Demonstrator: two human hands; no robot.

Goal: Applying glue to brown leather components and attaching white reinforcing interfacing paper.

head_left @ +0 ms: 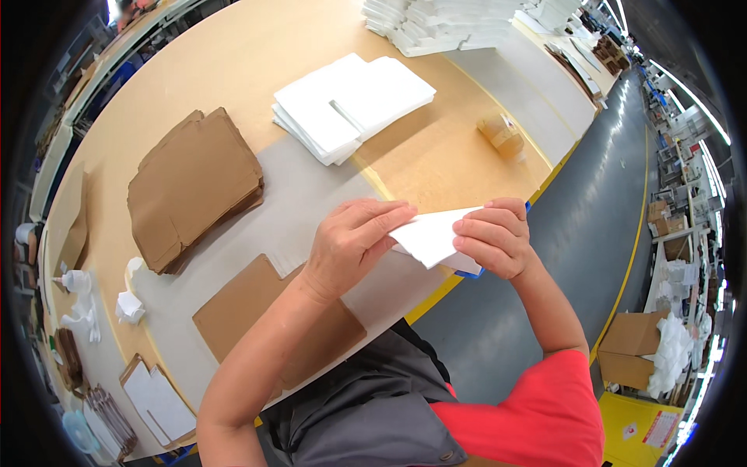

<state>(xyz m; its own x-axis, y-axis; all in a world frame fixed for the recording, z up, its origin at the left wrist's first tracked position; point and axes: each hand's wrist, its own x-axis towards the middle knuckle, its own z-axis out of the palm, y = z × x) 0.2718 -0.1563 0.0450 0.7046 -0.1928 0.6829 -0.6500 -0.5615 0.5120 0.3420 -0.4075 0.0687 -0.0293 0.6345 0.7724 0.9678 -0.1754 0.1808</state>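
Between my two hands, above the table's near right edge, is a folded white sheet [429, 236] that looks like thin card or paper. My left hand [352, 240] pinches its left corner between thumb and fingers. On the opposite side my right hand [496, 237] is closed on the sheet, its fingers curled over the front. A flat brown cardboard piece [237, 307] lies on the table, partly hidden by my left forearm. Beyond my hands rests a stack of white slotted sheets [311, 97]. To its left sits a pile of brown cardboard pieces [191, 191].
An amber bottle [502, 136] lies near the table's right edge. More white pieces [436, 27] are stacked at the far end. Crumpled white paper [130, 308] and a white squeeze bottle [76, 281] are at the left. A cardboard box [629, 346] stands across the grey aisle [580, 202].
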